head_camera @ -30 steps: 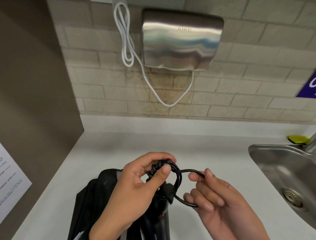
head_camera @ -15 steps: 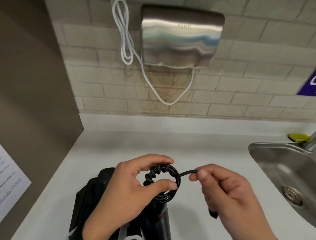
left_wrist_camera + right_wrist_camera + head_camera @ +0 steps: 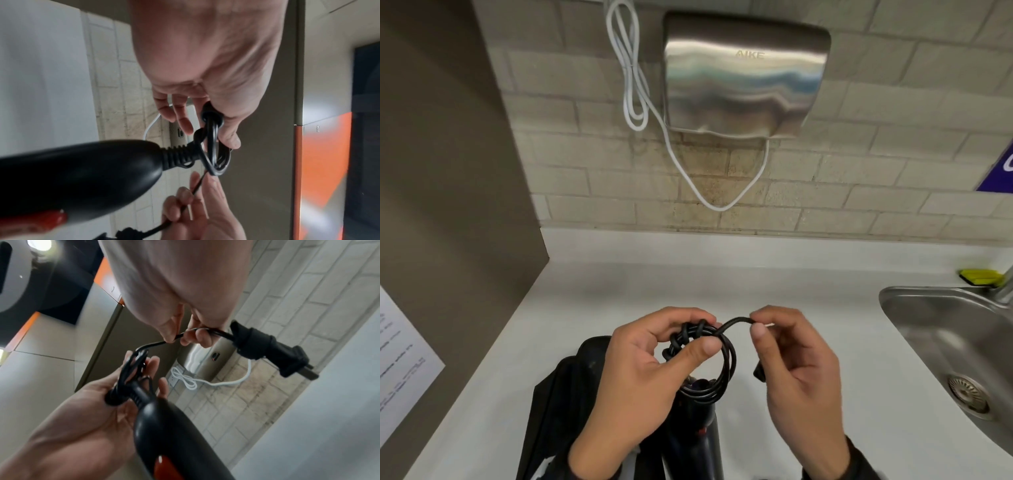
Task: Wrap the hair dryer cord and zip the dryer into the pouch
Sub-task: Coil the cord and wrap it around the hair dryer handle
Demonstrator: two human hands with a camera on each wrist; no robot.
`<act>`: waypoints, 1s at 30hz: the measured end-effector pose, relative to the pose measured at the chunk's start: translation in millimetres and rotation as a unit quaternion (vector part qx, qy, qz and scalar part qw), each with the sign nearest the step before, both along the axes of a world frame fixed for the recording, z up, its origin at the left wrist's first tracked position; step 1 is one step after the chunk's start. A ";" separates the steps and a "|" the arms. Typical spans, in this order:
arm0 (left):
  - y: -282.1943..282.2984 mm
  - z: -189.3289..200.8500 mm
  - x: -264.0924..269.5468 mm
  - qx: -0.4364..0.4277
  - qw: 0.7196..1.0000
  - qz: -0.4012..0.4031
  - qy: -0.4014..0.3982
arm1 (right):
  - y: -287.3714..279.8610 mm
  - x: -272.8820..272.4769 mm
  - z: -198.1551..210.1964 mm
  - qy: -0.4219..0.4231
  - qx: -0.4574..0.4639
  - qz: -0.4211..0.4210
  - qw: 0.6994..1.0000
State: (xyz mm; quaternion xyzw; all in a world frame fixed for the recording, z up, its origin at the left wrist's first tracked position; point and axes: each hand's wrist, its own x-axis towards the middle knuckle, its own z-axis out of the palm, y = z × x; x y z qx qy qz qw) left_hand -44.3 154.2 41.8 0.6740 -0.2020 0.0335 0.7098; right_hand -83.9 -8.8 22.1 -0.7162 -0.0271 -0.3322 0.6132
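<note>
Above a white counter (image 3: pixel 592 308) backed by brick tile, the black cord (image 3: pixel 709 363) of a hair dryer (image 3: pixel 78 175) is held as a tight coil at the handle's end, pinched in the left hand (image 3: pixel 640 373) so the loops cannot spring apart. Its free end is pinched taut in the right hand (image 3: pixel 798 373), the plug (image 3: pixel 273 350) hanging past the fingers, apparently for a last securing turn. A dark pouch (image 3: pixel 561 404), judged the dryer's destination, lies beneath on the counter.
</note>
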 end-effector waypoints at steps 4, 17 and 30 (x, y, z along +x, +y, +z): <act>-1.8 -1.4 -0.2 -0.045 0.998 -0.009 0.039 | 9.7 -3.2 -15.9 0.007 0.007 0.055 0.998; -5.1 4.9 -5.8 -0.075 0.992 -0.006 0.097 | 15.9 -9.5 -6.4 0.081 0.003 0.103 0.991; -9.0 7.9 -14.4 -0.117 0.980 0.037 0.155 | 30.3 -13.5 -6.8 -0.092 -0.236 -0.118 0.960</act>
